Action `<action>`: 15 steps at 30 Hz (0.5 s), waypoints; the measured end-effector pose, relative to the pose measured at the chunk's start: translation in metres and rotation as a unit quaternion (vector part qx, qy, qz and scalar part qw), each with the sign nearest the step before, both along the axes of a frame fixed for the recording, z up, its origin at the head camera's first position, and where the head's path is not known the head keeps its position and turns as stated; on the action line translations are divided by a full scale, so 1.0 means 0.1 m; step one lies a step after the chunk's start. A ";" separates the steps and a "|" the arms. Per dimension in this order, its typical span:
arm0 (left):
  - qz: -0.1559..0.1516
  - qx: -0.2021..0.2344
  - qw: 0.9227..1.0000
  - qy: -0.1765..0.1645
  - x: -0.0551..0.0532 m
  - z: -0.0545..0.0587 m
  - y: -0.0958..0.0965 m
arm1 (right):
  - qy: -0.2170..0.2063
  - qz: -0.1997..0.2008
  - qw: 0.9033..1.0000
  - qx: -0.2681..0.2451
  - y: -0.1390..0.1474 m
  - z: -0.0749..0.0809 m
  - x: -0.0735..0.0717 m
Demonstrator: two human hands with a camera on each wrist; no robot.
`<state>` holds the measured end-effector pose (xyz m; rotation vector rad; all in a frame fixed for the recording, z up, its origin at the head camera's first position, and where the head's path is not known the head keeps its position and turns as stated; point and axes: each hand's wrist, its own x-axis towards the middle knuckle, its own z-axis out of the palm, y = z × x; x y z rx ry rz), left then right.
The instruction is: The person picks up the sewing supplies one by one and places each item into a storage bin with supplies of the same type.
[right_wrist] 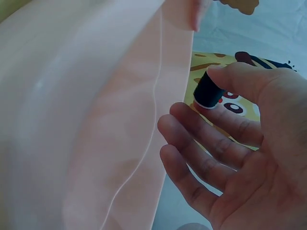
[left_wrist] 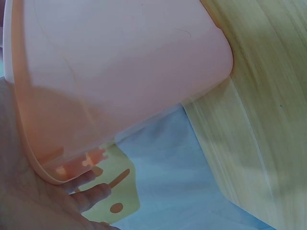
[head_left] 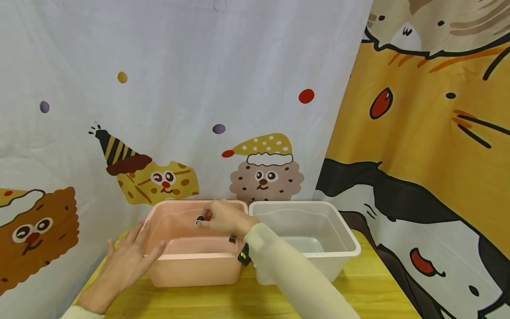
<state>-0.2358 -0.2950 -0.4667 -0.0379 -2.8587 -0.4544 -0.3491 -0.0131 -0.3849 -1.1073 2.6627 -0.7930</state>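
While the left hand just lies against the left end of the pink bin, fingers spread and pretty much straight, the right hand is the one holding something. It's got a little black cylinder with a white rim at one end, pinched between thumb and index finger, and the other three fingers are loosely bent and away from it. From the head view that cylinder is up over the pink bin, around rim height and toward the back. Could be a thread spool, but it's too small and dim to swear to it.

Right beside the pink bin is a white bin, both sitting on a yellowish wood-grain tabletop. The right forearm, in a cream sleeve, reaches across the front of the white one. Cartoon-print curtain behind it all.
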 end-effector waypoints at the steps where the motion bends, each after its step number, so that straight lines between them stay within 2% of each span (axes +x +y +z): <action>1: 0.000 0.000 1.000 0.000 0.00 0.00 0.00 | -0.002 -0.001 1.000 0.003 0.00 0.00 0.00; 15: 0.001 0.003 1.000 -0.001 -0.01 0.00 0.00 | -0.007 0.022 1.000 0.017 0.03 -0.06 -0.03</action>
